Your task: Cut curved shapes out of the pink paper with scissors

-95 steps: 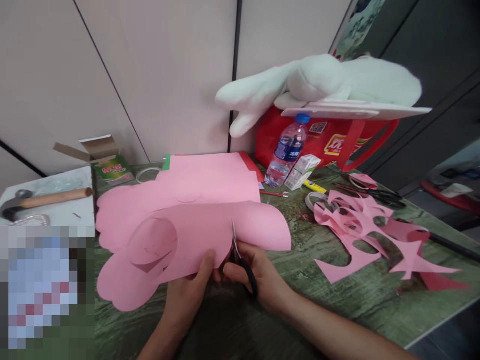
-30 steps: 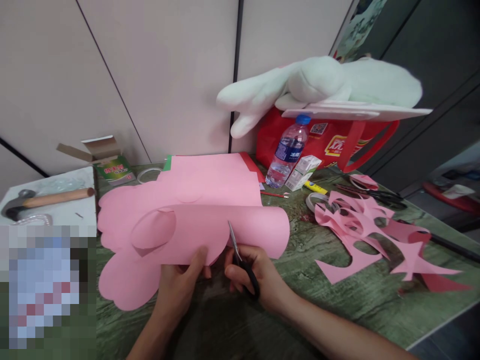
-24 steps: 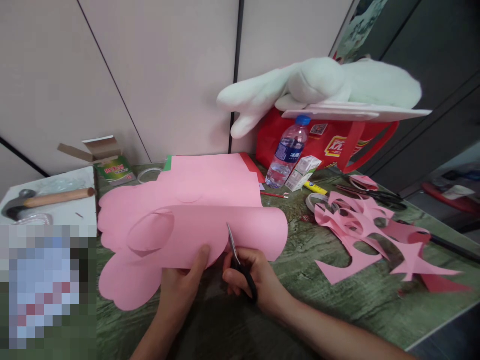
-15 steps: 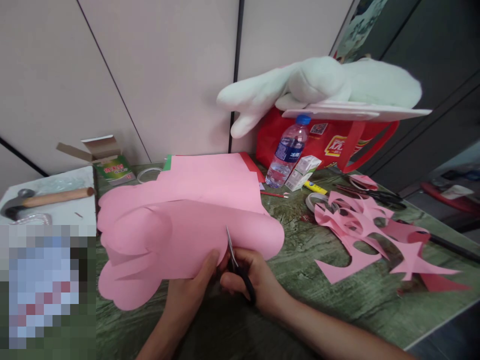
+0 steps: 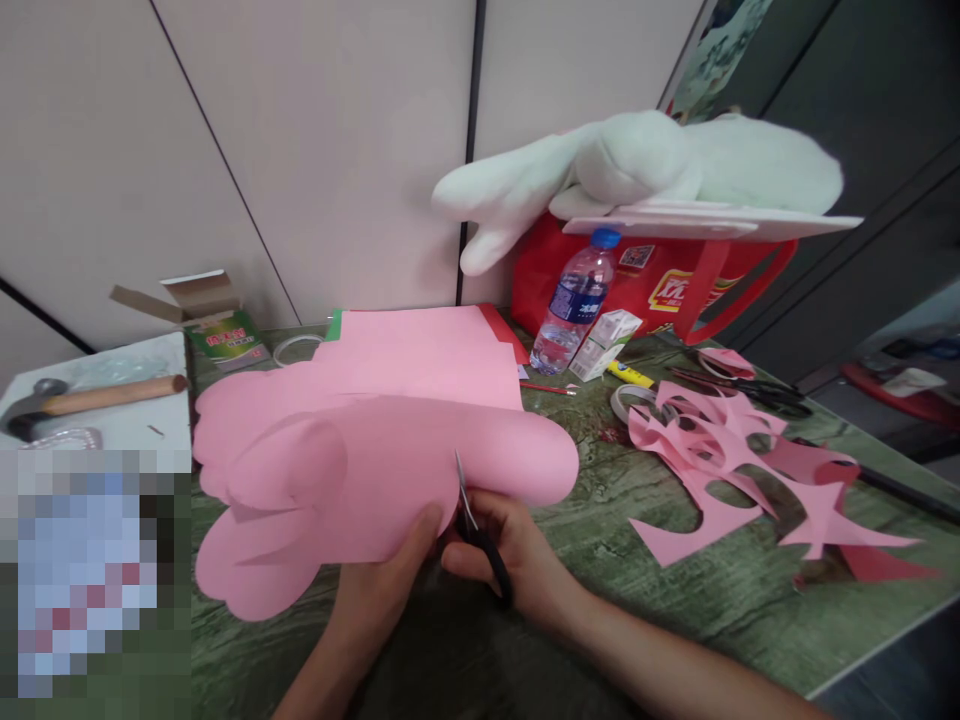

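Observation:
My left hand (image 5: 409,545) pinches the lower edge of a pink sheet of paper (image 5: 390,480), thumb on top and fingers hidden beneath. Rounded, scalloped lobes shape the sheet's left end, and its right part curls over into a roll. My right hand (image 5: 517,555) is closed around the handles of black-handled scissors (image 5: 484,550), whose blades lie at a cut in the paper just right of my left thumb. Behind this sheet are more pink sheets (image 5: 427,345), with green and red paper edges showing under them.
Pink paper offcuts (image 5: 720,460) lie at the right near tape rolls and a yellow tube (image 5: 630,375). A water bottle (image 5: 574,305), small carton (image 5: 604,345) and red bag (image 5: 675,285) bearing a white plush (image 5: 645,165) stand behind. A hammer (image 5: 112,392) rests on the left.
The scissors have shifted slightly right along the cut. The paper's rolled right end has moved a little right and up. Both hands keep their hold.

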